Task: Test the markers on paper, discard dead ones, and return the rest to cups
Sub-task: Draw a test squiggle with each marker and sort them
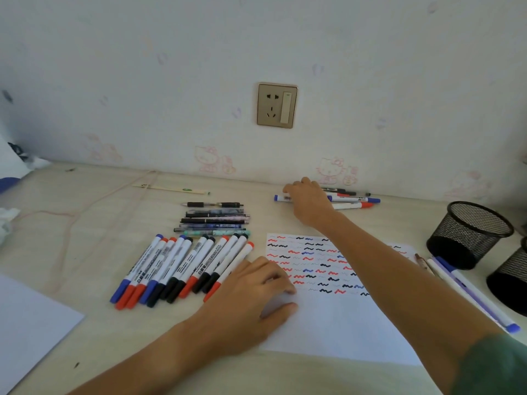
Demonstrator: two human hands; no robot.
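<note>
Fingers of right hand: the right hand (306,202) is reaching to the far pile, its fingers curling down over a blue-capped white marker (281,198); whether they are actually pinching it, I cannot tell.
Fingers of left hand: the left hand (252,299) is lying on the near left edge of the white sheet of test paper (328,317), its fingers (281,280) loosely bent and pressing the sheet flat, holding nothing.
Far pile: a small cluster of white whiteboard markers (353,202) is lying by the wall, just right of the reaching hand.
Paper: its far half is filling up with rows of red, blue and black squiggles; the near half is blank.
Left row: a dozen or so red-, blue- and black-capped white markers (182,269) are lying side by side left of the paper, with a stack of dark pens (214,220) beyond them.
Cups: two black wire-mesh cups (467,233) are standing at the right, and no marker shows above either rim.
Progress: testing is looking well advanced, judging by the squiggles; returning markers to cups is apparently not yet begun.
</note>
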